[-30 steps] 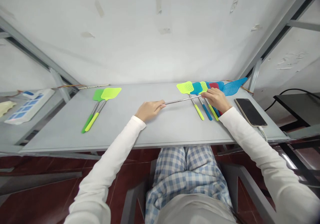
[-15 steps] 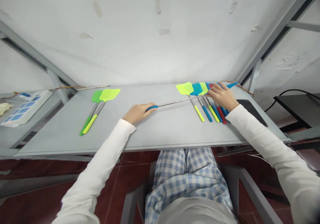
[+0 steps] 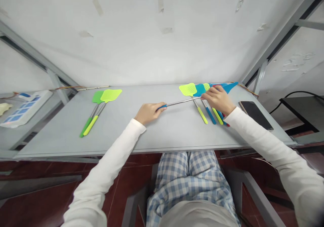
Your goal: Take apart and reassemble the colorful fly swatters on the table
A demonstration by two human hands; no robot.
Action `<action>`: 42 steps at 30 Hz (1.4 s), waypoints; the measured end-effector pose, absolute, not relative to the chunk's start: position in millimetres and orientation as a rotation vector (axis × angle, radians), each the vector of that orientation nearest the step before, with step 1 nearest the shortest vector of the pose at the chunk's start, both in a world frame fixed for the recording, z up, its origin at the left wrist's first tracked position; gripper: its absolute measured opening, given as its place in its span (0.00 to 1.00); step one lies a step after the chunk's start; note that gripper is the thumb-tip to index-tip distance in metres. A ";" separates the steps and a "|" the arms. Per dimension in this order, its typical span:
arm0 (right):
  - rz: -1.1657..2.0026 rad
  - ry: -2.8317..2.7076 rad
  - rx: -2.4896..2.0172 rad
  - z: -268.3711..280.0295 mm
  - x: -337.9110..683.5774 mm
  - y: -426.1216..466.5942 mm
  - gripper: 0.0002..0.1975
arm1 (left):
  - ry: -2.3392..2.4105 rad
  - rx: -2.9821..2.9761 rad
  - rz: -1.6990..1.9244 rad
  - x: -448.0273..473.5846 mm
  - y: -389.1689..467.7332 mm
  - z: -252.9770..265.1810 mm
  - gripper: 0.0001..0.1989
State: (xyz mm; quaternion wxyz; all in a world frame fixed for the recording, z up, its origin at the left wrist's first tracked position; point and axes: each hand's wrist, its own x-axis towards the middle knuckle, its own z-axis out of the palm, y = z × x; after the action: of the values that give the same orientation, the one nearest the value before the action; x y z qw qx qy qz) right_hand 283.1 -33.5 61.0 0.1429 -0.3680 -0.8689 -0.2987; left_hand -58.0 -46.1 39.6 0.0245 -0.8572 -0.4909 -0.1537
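My left hand (image 3: 151, 113) is closed around the blue handle of a fly swatter (image 3: 182, 102) with a thin metal shaft. At the shaft's other end, the fingers of my right hand (image 3: 218, 99) are closed on it. A blue swatter head (image 3: 232, 86) sticks out beyond the right hand, which partly hides it. Under and beside that hand lies a row of several fly swatters (image 3: 187, 89) with yellow-green, blue and red parts. Two more, a green swatter (image 3: 97, 97) and a yellow-green swatter (image 3: 110, 95), lie side by side on the left.
The grey table (image 3: 157, 135) meets a white wall at the back. A black phone (image 3: 256, 115) lies right of my right forearm. A white power strip (image 3: 26, 108) rests beyond the left end, and metal frame posts (image 3: 57, 83) rise at both sides.
My hands have come closer together, the left moving right and the right moving left. The bare shaft between them looks shorter. More of the phone shows.
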 end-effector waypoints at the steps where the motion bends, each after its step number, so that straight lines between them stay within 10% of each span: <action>1: -0.831 -2.508 -1.031 60.9 272.3 -36.0 0.17 | -1.508 -2.654 -0.480 -49.9 -46.9 39.8 0.20; 42: -0.863 -2.332 -1.248 32.1 304.0 -13.1 0.11 | -1.444 -2.658 -0.085 -24.7 -26.3 31.3 0.22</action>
State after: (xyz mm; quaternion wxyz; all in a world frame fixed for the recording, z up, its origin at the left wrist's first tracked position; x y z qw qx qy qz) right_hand 304.0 -13.1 32.1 0.1789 -0.4415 -0.8246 -0.3051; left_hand -24.7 -26.3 31.3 0.0577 -0.8768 -0.4765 -0.0279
